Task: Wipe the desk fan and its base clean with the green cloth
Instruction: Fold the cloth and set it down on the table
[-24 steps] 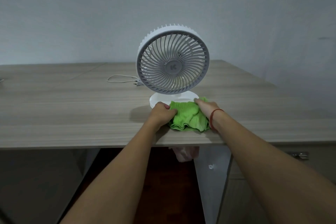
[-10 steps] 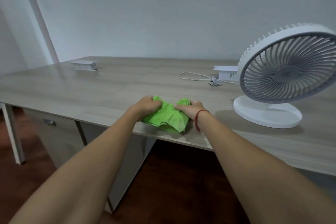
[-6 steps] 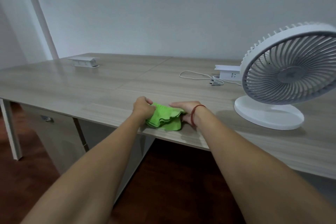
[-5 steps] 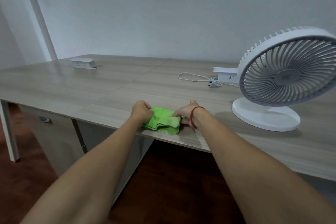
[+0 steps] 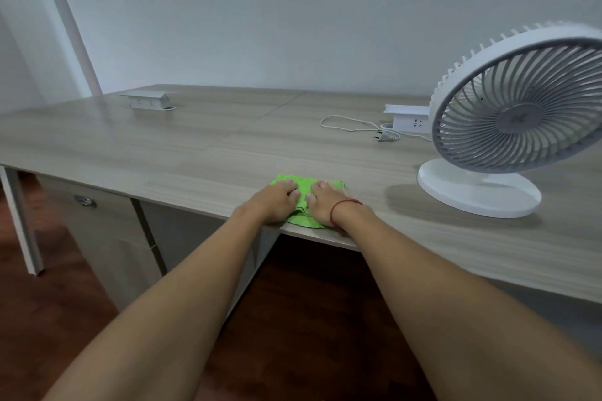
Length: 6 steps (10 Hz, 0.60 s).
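Observation:
The green cloth [image 5: 303, 186] lies folded flat on the wooden desk [image 5: 195, 153], right at its front edge. My left hand [image 5: 277, 200] presses down on the cloth's left half with its fingers bent. Beside it, my right hand [image 5: 325, 202], a red string round its wrist, presses on the right half. Only a strip of green shows between and around my hands. The white desk fan [image 5: 518, 107] stands upright to the right, well apart from both hands, on its round white base [image 5: 472, 192].
A white power strip [image 5: 408, 119] and the fan's loose plug [image 5: 386, 137] with its thin cord lie behind the fan. A second white socket box [image 5: 148, 100] sits far left. Below the desk are a drawer unit [image 5: 85, 201], a desk leg [image 5: 22, 221] and dark floor.
The cloth has gone from the fan's base to the desk's front edge left of the fan. It was bunched between my hands; now it is folded flat with both hands pressing on top.

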Available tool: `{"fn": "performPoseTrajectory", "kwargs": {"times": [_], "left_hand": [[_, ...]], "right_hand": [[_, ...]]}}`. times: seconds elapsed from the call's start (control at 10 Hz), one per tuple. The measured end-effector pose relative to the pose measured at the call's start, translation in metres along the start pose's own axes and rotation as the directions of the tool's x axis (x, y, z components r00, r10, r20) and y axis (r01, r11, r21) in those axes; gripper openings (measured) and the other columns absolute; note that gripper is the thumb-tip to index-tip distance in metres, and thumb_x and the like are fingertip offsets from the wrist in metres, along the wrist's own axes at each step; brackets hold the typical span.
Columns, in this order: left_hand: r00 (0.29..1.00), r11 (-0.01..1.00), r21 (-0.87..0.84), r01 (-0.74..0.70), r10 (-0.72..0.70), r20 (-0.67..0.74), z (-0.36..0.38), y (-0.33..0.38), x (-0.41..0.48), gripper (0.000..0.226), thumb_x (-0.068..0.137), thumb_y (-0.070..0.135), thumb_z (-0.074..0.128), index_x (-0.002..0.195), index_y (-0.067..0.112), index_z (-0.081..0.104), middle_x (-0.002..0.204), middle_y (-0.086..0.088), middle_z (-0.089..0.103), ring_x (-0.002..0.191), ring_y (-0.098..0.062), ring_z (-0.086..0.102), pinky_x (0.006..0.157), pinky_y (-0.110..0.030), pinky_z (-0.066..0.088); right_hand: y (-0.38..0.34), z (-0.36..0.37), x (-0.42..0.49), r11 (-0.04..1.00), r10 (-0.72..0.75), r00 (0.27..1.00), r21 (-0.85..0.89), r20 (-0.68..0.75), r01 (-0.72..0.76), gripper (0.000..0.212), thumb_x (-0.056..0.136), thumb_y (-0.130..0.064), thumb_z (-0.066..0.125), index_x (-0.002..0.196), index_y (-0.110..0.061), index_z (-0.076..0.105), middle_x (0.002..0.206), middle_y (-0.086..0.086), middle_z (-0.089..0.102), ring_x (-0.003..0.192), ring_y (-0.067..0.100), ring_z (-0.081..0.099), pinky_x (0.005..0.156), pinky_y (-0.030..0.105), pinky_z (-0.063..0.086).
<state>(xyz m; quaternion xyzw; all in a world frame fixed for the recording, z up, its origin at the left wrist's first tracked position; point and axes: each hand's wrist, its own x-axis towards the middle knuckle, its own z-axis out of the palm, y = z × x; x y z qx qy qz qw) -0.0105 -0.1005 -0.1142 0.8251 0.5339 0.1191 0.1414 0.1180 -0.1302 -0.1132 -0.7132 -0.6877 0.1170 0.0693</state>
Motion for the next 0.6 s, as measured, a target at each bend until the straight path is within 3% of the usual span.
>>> {"fn": "performPoseTrajectory", "kwargs": {"times": [0.1, 0.3, 0.5, 0.6], "left_hand": [[0.999, 0.992, 0.123, -0.026, 0.023, 0.027, 0.005, -0.002, 0.009, 0.051, 0.103, 0.025, 0.023, 0.149, 0.004, 0.023, 0.161, -0.014, 0.015, 0.15, -0.026, 0.011, 0.122, -0.043, 0.013], [0.999, 0.991, 0.134, -0.018, 0.014, 0.035, 0.003, -0.002, 0.025, 0.05, 0.102, 0.023, 0.022, 0.148, 0.003, 0.023, 0.161, -0.013, 0.016, 0.15, -0.024, 0.011, 0.12, -0.044, 0.012], [0.991, 0.998, -0.031, 0.047, -0.05, -0.123, -0.004, 0.009, 0.019, 0.05, 0.1, 0.024, 0.035, 0.146, 0.003, 0.032, 0.153, -0.018, 0.035, 0.141, -0.028, 0.035, 0.115, -0.032, 0.025], [0.977, 0.995, -0.097, 0.021, -0.041, -0.209, -0.014, 0.045, 0.012, 0.051, 0.1, 0.026, 0.036, 0.144, 0.002, 0.036, 0.151, -0.017, 0.039, 0.141, -0.029, 0.036, 0.115, -0.032, 0.026]], "right_hand": [[0.01, 0.008, 0.015, 0.999, -0.032, 0.998, -0.023, -0.054, 0.031, 0.057, 0.1, -0.035, 0.019, 0.149, -0.007, 0.021, 0.161, 0.006, 0.015, 0.149, 0.022, 0.012, 0.121, 0.043, 0.007], [0.011, 0.006, 0.034, 0.999, -0.04, 0.998, -0.036, -0.039, 0.039, 0.058, 0.1, -0.034, 0.018, 0.15, -0.007, 0.016, 0.161, 0.005, 0.013, 0.15, 0.021, 0.01, 0.123, 0.042, 0.006], [0.008, -0.02, 0.006, 0.992, -0.039, 0.998, 0.117, -0.039, 0.043, 0.045, 0.102, -0.017, 0.016, 0.132, 0.002, 0.044, 0.146, 0.021, 0.04, 0.138, 0.03, 0.033, 0.116, 0.037, 0.02], [0.031, -0.042, -0.021, 0.979, -0.005, 0.993, 0.202, -0.117, 0.028, 0.047, 0.102, -0.022, 0.019, 0.124, 0.003, 0.052, 0.138, 0.024, 0.049, 0.128, 0.031, 0.046, 0.106, 0.033, 0.033]]}}
